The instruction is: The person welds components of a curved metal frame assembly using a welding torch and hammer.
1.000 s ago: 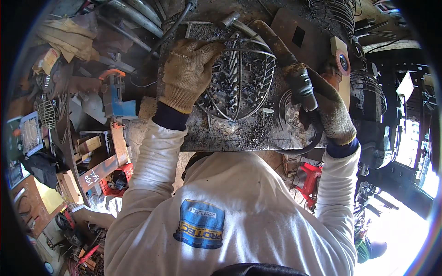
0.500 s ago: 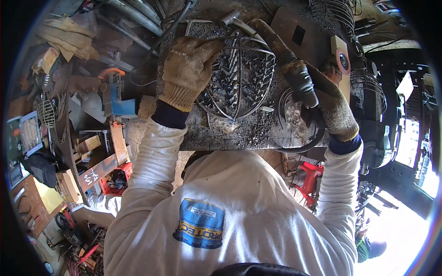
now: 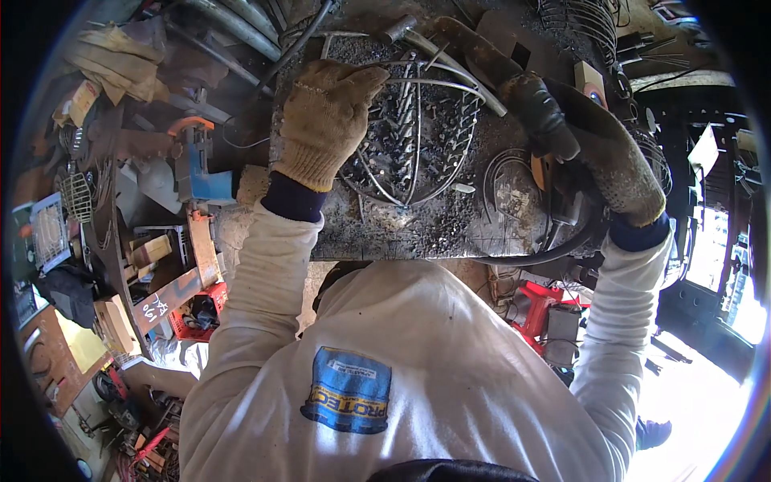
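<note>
My left hand (image 3: 325,116), in a tan knit glove, is closed with its fingertips at the upper left of a frame of bent metal rods (image 3: 377,181). The frame lies on the sooty workbench (image 3: 377,233), over ridged, twisted metal bars (image 3: 409,120). My right hand (image 3: 590,145), in a dark, worn glove, is closed around a long, dark brown tool (image 3: 478,52). The tool points up and left toward the frame, and its exact kind is unclear. A thick black cable (image 3: 538,259) curves below that hand. A hammer (image 3: 446,58) lies behind the frame.
A box (image 3: 589,79) stands beyond my right hand. Left of the bench are a blue clamp-like tool (image 3: 205,173) and a red basket (image 3: 193,321). Coiled wire (image 3: 574,24) sits at the far right. A red stand (image 3: 540,309) is below the bench edge.
My right hand has moved right and slightly up with the dark brown tool, away from the frame's side, covering the grinding disc there. My left hand stays at the frame, barely shifted.
</note>
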A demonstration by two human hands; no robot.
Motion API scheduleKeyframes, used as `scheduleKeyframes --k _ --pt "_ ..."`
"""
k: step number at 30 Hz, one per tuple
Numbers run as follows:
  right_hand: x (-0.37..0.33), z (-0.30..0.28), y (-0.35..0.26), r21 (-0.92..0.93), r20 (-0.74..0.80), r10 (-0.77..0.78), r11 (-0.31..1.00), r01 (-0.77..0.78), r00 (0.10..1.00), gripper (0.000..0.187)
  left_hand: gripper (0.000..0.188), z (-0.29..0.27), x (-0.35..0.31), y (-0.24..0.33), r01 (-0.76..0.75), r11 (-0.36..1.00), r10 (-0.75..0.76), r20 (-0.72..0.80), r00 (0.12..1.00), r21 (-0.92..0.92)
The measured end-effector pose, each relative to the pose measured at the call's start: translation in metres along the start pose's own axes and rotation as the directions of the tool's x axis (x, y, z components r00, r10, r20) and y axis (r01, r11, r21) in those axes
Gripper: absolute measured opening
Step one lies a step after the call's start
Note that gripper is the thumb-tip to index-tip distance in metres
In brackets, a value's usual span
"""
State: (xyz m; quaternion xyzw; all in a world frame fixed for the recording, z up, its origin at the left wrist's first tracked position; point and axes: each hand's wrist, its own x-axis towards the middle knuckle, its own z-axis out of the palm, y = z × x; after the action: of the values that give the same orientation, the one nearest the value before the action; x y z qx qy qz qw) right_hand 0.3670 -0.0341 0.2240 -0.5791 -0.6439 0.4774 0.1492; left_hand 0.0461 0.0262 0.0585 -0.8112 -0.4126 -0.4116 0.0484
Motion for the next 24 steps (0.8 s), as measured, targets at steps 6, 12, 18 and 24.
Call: scheduleKeyframes --k 6,12,18,24 --pt "0.006 0.001 0.007 0.001 -0.011 0.028 1.0 -0.028 1.0 0.044 0.026 -0.002 0.002 0.002 -0.02 0.999 0.02 -0.009 1.0 -0.041" --pt "0.01 0.0 0.013 -0.047 -0.004 -0.036 0.998 0.036 0.999 0.042 0.026 0.0 0.001 0.001 -0.037 0.999 0.037 -0.01 0.999 0.011" --pt "0.011 0.003 0.01 -0.122 -0.001 -0.067 0.99 0.066 0.998 0.046 0.026 0.0 0.001 0.0 -0.034 0.999 0.033 -0.015 0.999 -0.023" --pt "0.013 0.002 0.013 -0.101 0.026 -0.082 0.991 0.084 0.996 0.047 0.024 -0.003 0.003 0.004 0.002 1.0 -0.003 0.03 1.0 0.016"
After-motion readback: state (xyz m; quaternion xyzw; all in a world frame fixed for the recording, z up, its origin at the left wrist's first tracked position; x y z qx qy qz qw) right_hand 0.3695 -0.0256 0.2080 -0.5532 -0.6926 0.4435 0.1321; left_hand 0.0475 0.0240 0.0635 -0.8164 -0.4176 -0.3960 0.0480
